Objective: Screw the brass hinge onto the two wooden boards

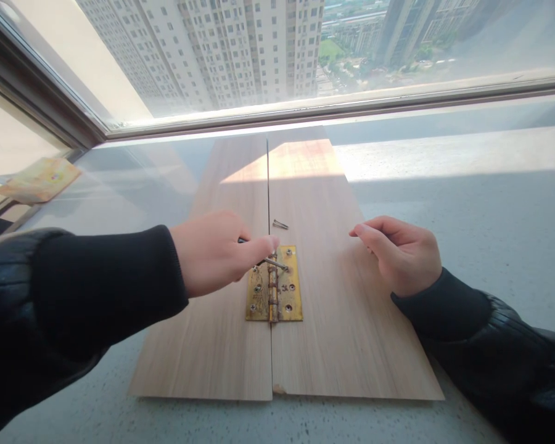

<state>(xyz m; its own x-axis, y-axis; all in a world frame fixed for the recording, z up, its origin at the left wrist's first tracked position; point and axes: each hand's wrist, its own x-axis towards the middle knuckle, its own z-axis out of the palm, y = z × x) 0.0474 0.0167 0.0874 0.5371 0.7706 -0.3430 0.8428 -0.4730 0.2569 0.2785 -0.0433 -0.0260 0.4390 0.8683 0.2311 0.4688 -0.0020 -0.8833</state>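
Note:
A brass hinge (273,293) with worn, stained patches lies unfolded across the seam of two pale wooden boards. One leaf rests on the left board (198,351), the other on the right board (346,339). My left hand (222,250) is closed around a screwdriver (276,264), most of its dark handle hidden in the fist. The metal shaft slants over the hinge, its tip at a hole in the right leaf. Just above the hinge lie two loose screws (280,224). Over the right board's edge, my right hand (400,253) is closed with thumb and fingertips together; their contents are hidden.
Both boards lie on a speckled white sill (494,246) below a large window with a dark frame (305,117). A crumpled yellowish packet (41,179) sits at the far left. The right board's near inner corner has a chip.

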